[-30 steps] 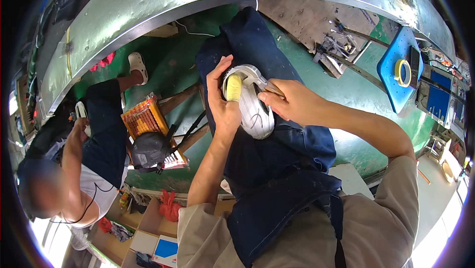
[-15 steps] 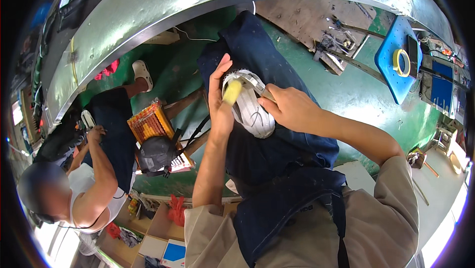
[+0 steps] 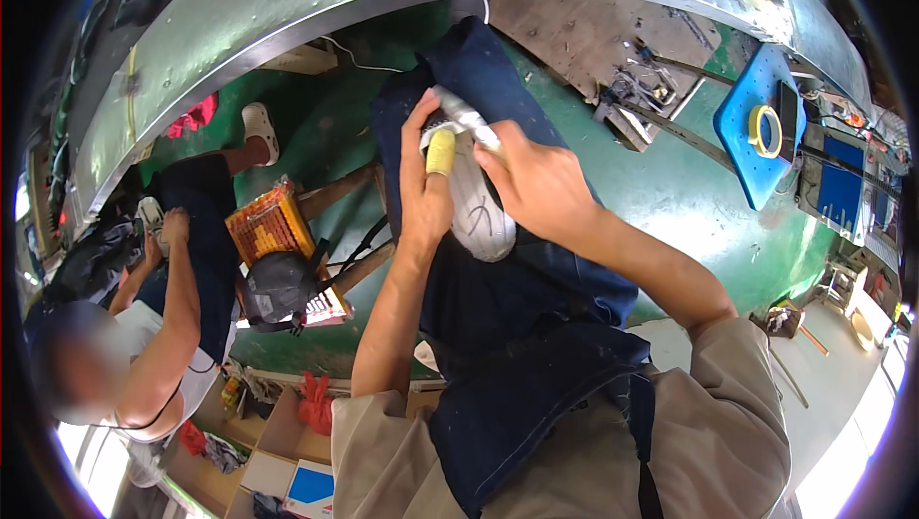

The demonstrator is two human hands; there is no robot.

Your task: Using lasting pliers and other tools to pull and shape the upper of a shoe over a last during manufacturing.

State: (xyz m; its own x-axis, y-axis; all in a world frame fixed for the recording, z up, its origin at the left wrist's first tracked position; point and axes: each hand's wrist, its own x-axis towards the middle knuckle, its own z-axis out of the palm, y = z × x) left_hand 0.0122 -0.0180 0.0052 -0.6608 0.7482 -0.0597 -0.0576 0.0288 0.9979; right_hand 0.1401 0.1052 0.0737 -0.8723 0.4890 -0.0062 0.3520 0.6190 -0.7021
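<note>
A white shoe upper [image 3: 476, 205], stretched over a form with its underside up, lies on the dark blue apron across my lap. My left hand [image 3: 426, 195] grips its left edge, the fingers along the side and the thumb, wrapped in a yellow cover, pressing on top near the far end. In my right hand [image 3: 538, 184] is a silver metal hand tool [image 3: 462, 117], which looks like pincers. Its head is smeared by motion and reaches over the far end of the shoe upper, close to my left fingertips. My right fingers hide its handle.
A curved metal bench edge [image 3: 383, 10] crosses the far side. At the right stands a blue perforated board [image 3: 742, 141] carrying a yellow tape roll [image 3: 764, 131]. To the left, a co-worker [image 3: 158, 356] sits beside a stool with a beaded seat cover [image 3: 273, 222] and a black bag [image 3: 280, 287].
The metal tool has swung to the far end of the shoe upper, and my right hand has moved up and left with it. My left thumb now stands more upright.
</note>
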